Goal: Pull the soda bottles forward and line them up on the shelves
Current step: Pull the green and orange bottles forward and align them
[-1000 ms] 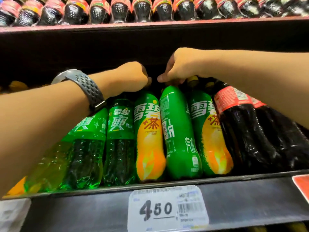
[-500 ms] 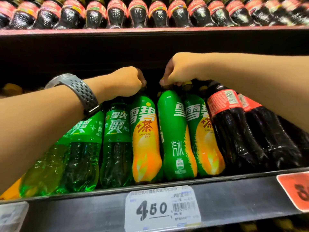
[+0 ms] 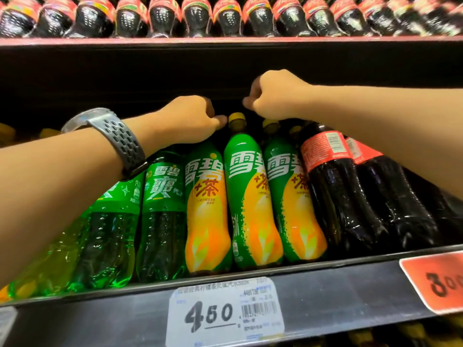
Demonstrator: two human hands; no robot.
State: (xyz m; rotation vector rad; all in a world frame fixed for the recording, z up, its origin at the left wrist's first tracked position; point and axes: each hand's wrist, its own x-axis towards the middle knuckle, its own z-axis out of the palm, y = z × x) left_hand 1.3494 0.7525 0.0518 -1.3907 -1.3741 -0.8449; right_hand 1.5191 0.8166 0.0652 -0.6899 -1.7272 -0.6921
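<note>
Three green-and-orange soda bottles stand side by side at the front of the middle shelf (image 3: 350, 291). My left hand (image 3: 190, 118), with a grey watch on the wrist, is curled over the top of the left one (image 3: 205, 196), hiding its cap. The middle bottle (image 3: 250, 196) shows its yellow cap, free between my hands. My right hand (image 3: 273, 93) is a closed fist a little above and to the right of that cap, holding nothing I can see. The right bottle (image 3: 293, 204) stands under my right forearm.
Clear green soda bottles (image 3: 160, 221) fill the shelf to the left and dark cola bottles (image 3: 343, 196) to the right. A row of cola bottles (image 3: 193, 16) lines the upper shelf. A white price tag (image 3: 225, 314) and a red one (image 3: 436, 281) sit on the shelf edge.
The middle bottle has turned so its label faces front. My right hand has let go of its cap and risen. My left hand stays on the left bottle's top.
</note>
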